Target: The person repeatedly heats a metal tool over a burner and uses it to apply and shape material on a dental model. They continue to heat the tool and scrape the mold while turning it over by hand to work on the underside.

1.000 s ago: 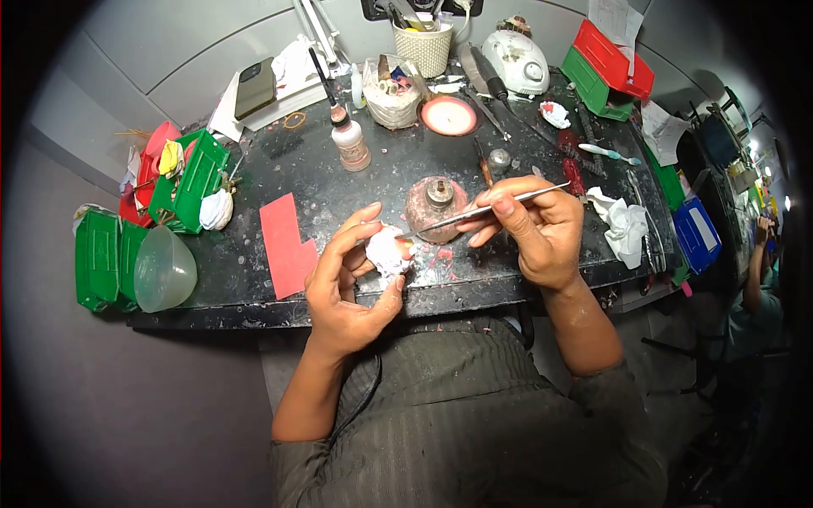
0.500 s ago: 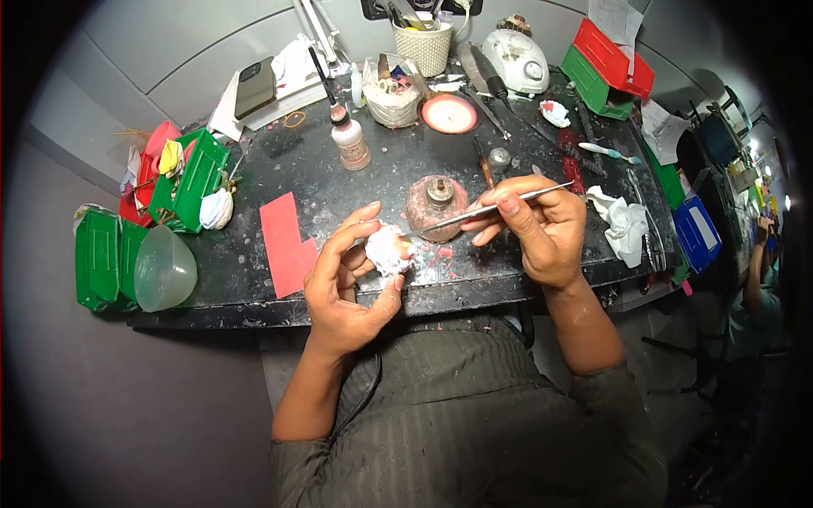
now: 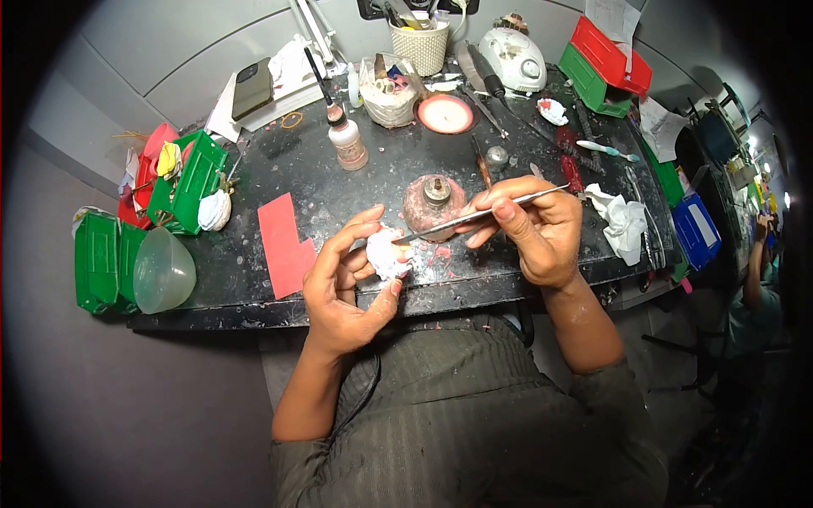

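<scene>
Between its fingers and thumb, my left hand (image 3: 345, 292) holds a white plaster piece (image 3: 387, 252) with pink parts, over the desk's front edge. My right hand (image 3: 535, 229) pinches a thin metal tool (image 3: 474, 217), whose left tip meets the upper right side of the plaster piece. Behind the tool stands a round pinkish glass burner (image 3: 434, 201) with a metal cap. A pink sheet (image 3: 286, 245) with a cut-out corner lies left of my left hand.
A dropper bottle (image 3: 347, 146), a bag-lined tub (image 3: 389, 95) and a round wax dish (image 3: 445, 113) stand behind. Green bins (image 3: 100, 262) and a clear bowl (image 3: 165, 271) sit left. Crumpled tissue (image 3: 618, 222) lies right. Another person's arm (image 3: 754, 262) shows far right.
The metal tool's tip has moved slightly left and down onto the plaster piece, with my right hand shifting a little the same way. My left hand keeps its hold.
</scene>
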Tool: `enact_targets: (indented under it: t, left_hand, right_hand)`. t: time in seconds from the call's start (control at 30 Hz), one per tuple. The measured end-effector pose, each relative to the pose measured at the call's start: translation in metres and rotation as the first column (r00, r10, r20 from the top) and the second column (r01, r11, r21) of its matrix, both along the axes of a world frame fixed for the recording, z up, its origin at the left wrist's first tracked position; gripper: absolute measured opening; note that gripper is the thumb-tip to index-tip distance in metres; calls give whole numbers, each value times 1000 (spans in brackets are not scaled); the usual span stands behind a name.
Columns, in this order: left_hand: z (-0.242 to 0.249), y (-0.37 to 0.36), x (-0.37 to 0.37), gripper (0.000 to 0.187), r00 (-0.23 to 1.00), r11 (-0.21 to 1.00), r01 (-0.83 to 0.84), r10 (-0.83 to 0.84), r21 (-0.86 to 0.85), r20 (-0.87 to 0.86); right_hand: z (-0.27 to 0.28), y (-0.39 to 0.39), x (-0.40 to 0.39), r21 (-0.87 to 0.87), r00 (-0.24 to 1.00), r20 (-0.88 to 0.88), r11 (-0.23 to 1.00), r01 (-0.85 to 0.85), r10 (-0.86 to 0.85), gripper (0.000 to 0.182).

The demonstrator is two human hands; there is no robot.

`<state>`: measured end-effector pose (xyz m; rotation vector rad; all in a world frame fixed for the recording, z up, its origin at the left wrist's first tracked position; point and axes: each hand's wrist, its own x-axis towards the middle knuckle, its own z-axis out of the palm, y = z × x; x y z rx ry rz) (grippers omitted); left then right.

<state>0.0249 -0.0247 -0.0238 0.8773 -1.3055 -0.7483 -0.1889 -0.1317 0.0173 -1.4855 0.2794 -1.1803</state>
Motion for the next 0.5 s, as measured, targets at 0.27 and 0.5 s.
enact_targets:
  t: [0.27, 0.5]
  left_hand:
    - [1, 0, 0, 56, 1000, 1000, 9, -9, 2, 2]
    - [2, 0, 0, 56, 1000, 1000, 7, -7, 1, 17]
  right_hand:
    - [-1, -1, 1, -5, 1000, -7, 1000, -10, 10, 16]
    - [-1, -1, 1, -2, 1000, -14, 1000, -2, 2, 16]
